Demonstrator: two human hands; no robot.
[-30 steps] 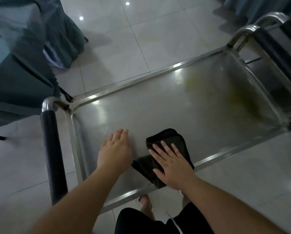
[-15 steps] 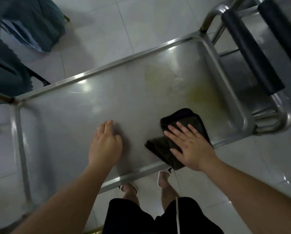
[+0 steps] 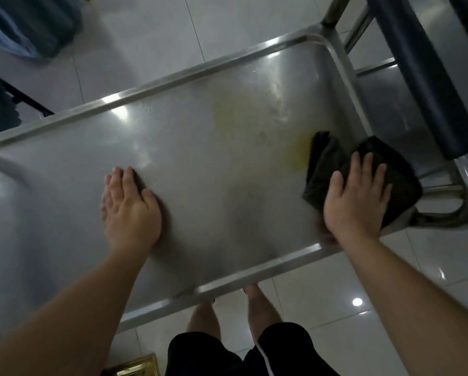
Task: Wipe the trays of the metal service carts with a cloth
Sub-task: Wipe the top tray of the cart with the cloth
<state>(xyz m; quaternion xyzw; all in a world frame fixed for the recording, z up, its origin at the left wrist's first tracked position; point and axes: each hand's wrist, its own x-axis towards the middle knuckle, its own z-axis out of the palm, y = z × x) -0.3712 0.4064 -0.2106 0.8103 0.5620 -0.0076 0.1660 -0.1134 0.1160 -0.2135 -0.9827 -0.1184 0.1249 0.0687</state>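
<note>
Stain (image 3: pixel 243 118) lies on the tray (image 3: pixel 173 85) up-left of the cloth (image 3: pixel 327 161), which the right hand (image 3: pixel 354 196) presses with flat fingers. Left hand (image 3: pixel 129 207) rests flat, empty, farther away.

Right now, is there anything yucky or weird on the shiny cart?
Yes. A yellowish stain smears the metal tray, with a brighter yellow patch right beside the dark cloth under the right hand. It stands out against the grey steel. The left hand rests flat on a cleaner part.

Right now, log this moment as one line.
right hand presses cloth on tray | left hand flat on tray | yellowish stain remains
</note>
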